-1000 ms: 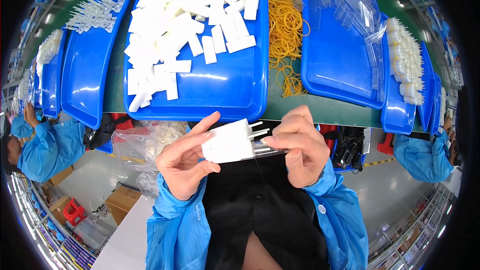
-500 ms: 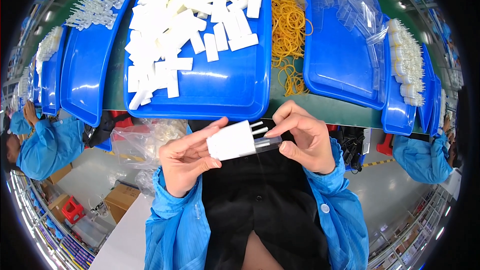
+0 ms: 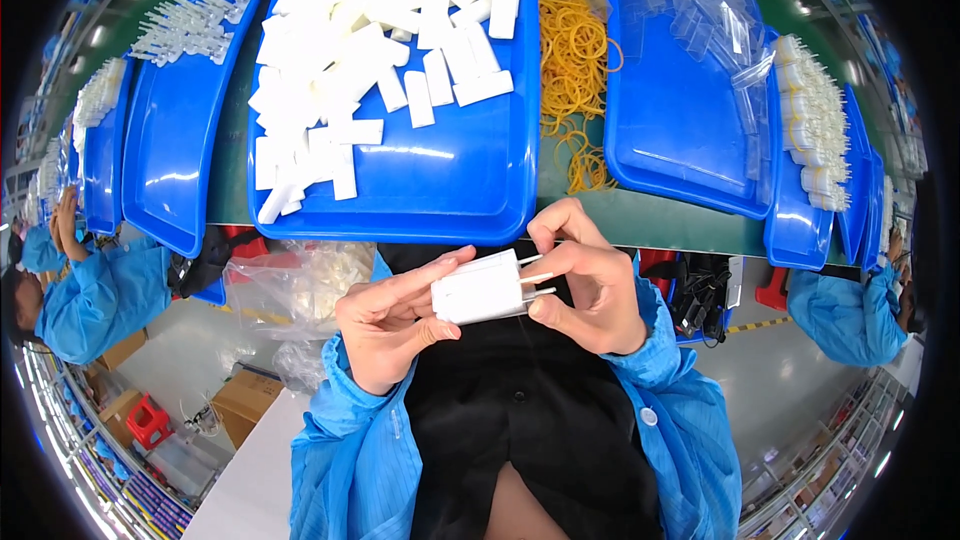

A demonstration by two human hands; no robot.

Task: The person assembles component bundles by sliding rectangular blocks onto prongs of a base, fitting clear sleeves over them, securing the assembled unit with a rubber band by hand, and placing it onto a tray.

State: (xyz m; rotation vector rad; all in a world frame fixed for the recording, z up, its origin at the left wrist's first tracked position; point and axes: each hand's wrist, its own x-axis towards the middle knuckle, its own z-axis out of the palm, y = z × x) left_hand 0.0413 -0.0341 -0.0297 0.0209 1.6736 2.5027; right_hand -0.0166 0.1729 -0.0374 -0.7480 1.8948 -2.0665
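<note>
Pronged white block (image 3: 480,288) sits just off near edge of big blue tray (image 3: 430,180), person's side. Left hand (image 3: 395,318) holds its body, thumb against fingers. Right hand (image 3: 597,288) narrow, fingertips at pronged end; can't tell if gripping. Yellow rubber bands (image 3: 574,52) right of tray.

Bright light — white blocks (image 3: 340,60) glare, and the bent edges seem soft.
</note>
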